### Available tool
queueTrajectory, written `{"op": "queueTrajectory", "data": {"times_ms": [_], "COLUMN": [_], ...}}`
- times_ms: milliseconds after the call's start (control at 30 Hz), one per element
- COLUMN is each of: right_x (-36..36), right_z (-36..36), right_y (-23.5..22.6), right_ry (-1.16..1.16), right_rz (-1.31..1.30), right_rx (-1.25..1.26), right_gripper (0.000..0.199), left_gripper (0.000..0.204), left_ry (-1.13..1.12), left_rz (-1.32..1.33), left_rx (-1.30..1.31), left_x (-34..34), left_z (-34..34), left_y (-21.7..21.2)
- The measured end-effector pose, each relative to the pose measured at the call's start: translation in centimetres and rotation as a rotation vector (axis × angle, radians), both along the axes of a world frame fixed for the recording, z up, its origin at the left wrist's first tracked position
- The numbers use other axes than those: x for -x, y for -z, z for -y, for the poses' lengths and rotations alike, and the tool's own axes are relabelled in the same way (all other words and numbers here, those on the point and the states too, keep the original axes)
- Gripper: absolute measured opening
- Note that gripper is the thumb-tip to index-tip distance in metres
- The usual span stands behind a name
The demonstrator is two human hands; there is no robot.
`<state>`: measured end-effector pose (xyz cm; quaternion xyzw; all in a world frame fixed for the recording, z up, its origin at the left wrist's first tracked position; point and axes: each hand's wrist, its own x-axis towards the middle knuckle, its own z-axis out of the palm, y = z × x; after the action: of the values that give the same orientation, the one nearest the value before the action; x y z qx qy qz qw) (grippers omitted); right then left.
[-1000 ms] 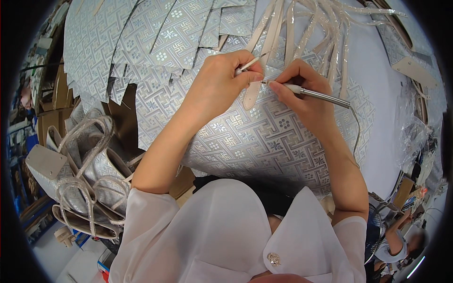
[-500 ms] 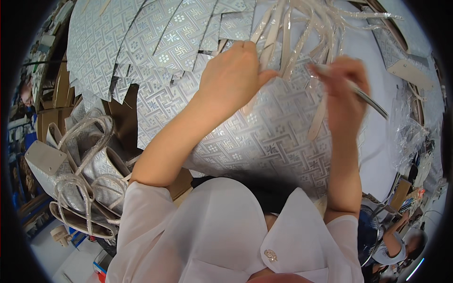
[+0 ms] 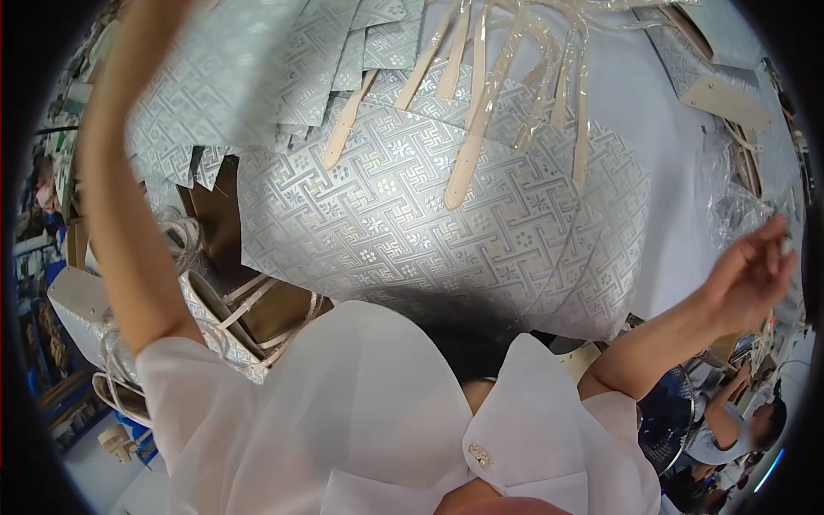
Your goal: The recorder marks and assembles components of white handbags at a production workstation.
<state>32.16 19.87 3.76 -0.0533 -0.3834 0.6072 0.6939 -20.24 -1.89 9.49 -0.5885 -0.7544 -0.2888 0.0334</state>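
Observation:
My right hand (image 3: 745, 281) is lifted out at the right, with its fingers closed round a slim silver pen, of which only a short pale end shows. My left forearm (image 3: 120, 172) reaches up to the top left corner. The left hand itself is blurred and cut off by the edge, so its fingers do not show. In front of me lies a silver patterned panel (image 3: 386, 206). Beige straps (image 3: 470, 159), some in clear plastic wrap, rest across it with their rounded ends toward me. Beyond, at the upper left, overlapping patterned panels (image 3: 300, 90) are stacked.
Patterned bags (image 3: 210, 313) with looped handles stand at the left, near a brown box (image 3: 219, 210). Crumpled clear plastic (image 3: 730, 206) lies at the right on the white table covering (image 3: 678, 163). A co-worker (image 3: 730, 429) sits at the lower right, by a dark fan (image 3: 668, 412).
My left hand has left the straps and swung up to the far left. My right hand has moved out to the right with the pen. The straps now lie loose on the panel.

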Motion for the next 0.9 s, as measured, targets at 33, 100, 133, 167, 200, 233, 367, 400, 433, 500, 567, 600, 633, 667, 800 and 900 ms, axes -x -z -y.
{"op": "queueTrajectory", "data": {"times_ms": [33, 100, 133, 167, 200, 233, 367, 400, 433, 500, 567, 600, 633, 667, 800, 900], "right_x": [1.0, 2.5, 3.0, 3.3, 3.3, 3.4, 2.1, 1.5, 1.4, 2.6, 3.7, 4.1, 4.2, 4.3, 5.1, 5.7], "right_z": [0.8, 2.2, 2.5, 2.7, 3.0, 3.4, 4.3, 4.7, 5.3, 6.1, 6.5, 6.6, 6.7, 6.7, 6.4, 6.1], "right_y": [1.1, 2.8, 3.3, 3.3, 3.3, 3.1, 2.3, 2.1, 2.0, 2.1, 2.7, 3.5, 4.3, 5.1, 8.1, 9.3], "right_ry": [0.15, 0.075, -0.02, -0.027, -0.05, -0.069, -0.095, -0.104, -0.086, -0.042, -0.002, -0.08, -0.145, -0.125, -0.264, -0.295], "right_rz": [0.106, 0.15, 0.19, 0.185, 0.192, 0.198, 0.216, 0.228, 0.233, 0.252, 0.262, 0.365, 0.472, 0.47, 0.599, 0.642], "right_rx": [0.094, 0.048, 0.008, 0.009, -0.008, -0.029, -0.089, -0.105, -0.106, -0.02, 0.022, -0.039, -0.094, -0.088, 0.055, 0.141], "right_gripper": [0.012, 0.01, 0.009, 0.009, 0.008, 0.008, 0.008, 0.008, 0.008, 0.008, 0.008, 0.007, 0.006, 0.006, 0.006, 0.007], "left_gripper": [0.03, 0.053, 0.055, 0.057, 0.057, 0.057, 0.055, 0.054, 0.054, 0.048, 0.037, 0.037, 0.037, 0.039, 0.052, 0.057], "left_ry": [0.106, 0.399, 0.342, 0.278, 0.279, 0.292, 0.346, 0.361, 0.377, 0.368, 0.363, 0.379, 0.407, 0.426, 0.417, 0.417], "left_rz": [0.271, 0.017, 0.028, 0.035, 0.033, 0.052, 0.064, 0.057, 0.053, 0.016, -0.049, -0.052, -0.105, -0.161, -0.262, -0.299], "left_rx": [-0.035, 0.065, 0.223, 0.378, 0.377, 0.528, 0.759, 0.691, 0.622, 0.471, 0.18, 0.178, 0.149, 0.122, 0.132, 0.137], "left_x": [-4.9, -11.0, -13.6, -15.5, -15.8, -15.7, -16.8, -17.8, -18.7, -20.8, -22.5, -22.9, -23.4, -23.8, -25.4, -25.6], "left_z": [-1.0, -2.7, -3.3, -3.5, -3.9, -4.6, -6.8, -7.0, -7.3, -7.4, -7.8, -7.6, -6.9, -5.8, -3.4, -3.4], "left_y": [4.6, 12.1, 13.6, 13.8, 13.5, 12.7, 10.1, 9.7, 9.5, 11.6, 13.6, 13.8, 13.7, 13.5, 13.6, 14.5]}}
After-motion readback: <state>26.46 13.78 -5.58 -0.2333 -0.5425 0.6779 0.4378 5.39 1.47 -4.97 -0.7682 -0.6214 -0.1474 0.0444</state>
